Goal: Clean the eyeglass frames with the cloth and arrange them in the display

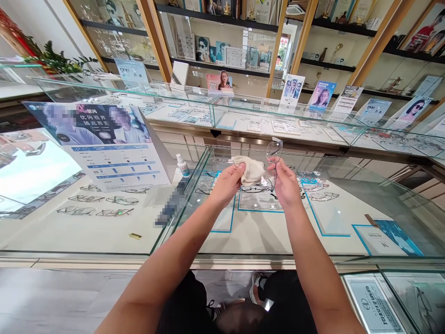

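Observation:
My left hand [227, 183] is closed on a bunched cream cleaning cloth [253, 171], thumb on top. My right hand [285, 183] pinches a pair of thin-framed eyeglasses [274, 149], held on end above the glass counter. One clear lens points upward, and a dark temple hangs down beside the fingers. The cloth is just left of the glasses; I cannot tell whether they touch. Beneath both hands, several spectacle frames [255, 189] lie inside the display case.
A white spray bottle [182, 166] stands on the counter to the left, near a large folded sign [114, 148]. Glass case edges [181, 204] run between the counter sections. Behind are another glass counter [243, 111] with upright cards and wall shelves [222, 65].

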`<action>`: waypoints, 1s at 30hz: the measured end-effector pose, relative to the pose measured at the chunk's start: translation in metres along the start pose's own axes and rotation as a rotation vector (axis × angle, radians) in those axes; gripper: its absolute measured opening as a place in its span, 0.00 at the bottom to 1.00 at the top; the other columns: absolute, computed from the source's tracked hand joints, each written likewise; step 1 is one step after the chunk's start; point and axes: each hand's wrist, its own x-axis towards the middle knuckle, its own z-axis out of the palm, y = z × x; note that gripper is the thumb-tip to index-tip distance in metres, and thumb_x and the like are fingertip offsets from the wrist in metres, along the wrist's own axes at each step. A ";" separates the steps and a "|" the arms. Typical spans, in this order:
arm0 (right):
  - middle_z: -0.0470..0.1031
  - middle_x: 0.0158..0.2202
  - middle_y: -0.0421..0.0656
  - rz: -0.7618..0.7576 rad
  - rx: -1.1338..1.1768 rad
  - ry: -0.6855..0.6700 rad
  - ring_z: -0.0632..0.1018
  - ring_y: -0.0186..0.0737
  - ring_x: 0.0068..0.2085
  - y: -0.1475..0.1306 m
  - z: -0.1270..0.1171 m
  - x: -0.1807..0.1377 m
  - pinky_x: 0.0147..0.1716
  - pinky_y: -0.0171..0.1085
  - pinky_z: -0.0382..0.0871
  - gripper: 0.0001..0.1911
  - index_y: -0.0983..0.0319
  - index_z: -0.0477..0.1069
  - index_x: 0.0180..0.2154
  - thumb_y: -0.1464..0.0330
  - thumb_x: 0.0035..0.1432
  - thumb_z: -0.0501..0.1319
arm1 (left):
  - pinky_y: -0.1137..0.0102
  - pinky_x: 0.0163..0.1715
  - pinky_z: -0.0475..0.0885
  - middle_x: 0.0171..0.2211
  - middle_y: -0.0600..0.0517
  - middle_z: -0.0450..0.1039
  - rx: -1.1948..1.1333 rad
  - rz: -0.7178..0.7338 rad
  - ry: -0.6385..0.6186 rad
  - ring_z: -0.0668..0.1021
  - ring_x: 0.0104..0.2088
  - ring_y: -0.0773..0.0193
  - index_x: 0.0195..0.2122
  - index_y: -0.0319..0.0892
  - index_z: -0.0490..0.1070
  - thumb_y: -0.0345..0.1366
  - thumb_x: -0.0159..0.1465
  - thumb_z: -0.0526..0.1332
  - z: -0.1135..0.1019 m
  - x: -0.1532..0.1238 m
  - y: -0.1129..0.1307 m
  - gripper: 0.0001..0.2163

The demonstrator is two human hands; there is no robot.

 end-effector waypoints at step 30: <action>0.82 0.47 0.44 0.080 0.093 0.043 0.82 0.46 0.52 0.016 0.017 -0.005 0.54 0.41 0.76 0.21 0.56 0.82 0.35 0.46 0.56 0.77 | 0.71 0.29 0.58 0.24 0.57 0.65 0.129 -0.036 -0.078 0.64 0.25 0.71 0.28 0.40 0.70 0.62 0.59 0.76 0.015 -0.009 -0.014 0.28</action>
